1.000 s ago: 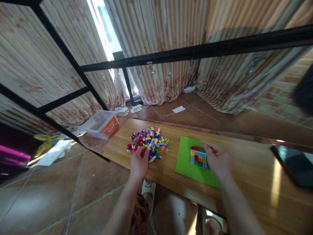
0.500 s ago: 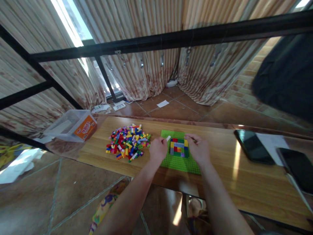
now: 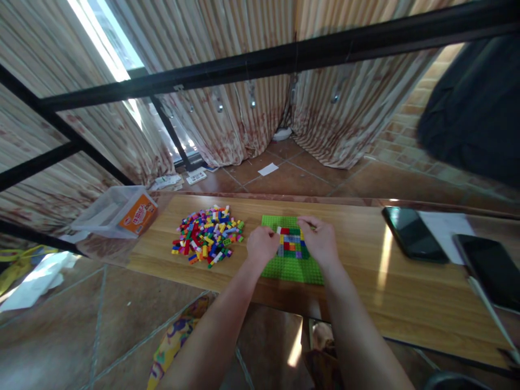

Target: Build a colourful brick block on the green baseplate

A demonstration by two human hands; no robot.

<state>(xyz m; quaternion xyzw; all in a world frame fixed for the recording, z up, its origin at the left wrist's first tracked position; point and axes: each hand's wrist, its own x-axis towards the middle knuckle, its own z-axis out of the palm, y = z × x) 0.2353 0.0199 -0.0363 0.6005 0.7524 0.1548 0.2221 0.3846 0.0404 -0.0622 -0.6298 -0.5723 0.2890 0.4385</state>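
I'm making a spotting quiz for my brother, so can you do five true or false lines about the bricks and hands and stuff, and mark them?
1. The loose brick pile is left of the green baseplate. True.
2. Every brick is loose. False: a patch of coloured bricks sits on the baseplate.
3. The left hand and right hand are both at the baseplate. True.
4. There's a blue label on the box. False: the clear box has an orange label.
5. A dark phone-like device lies right of the baseplate. True.
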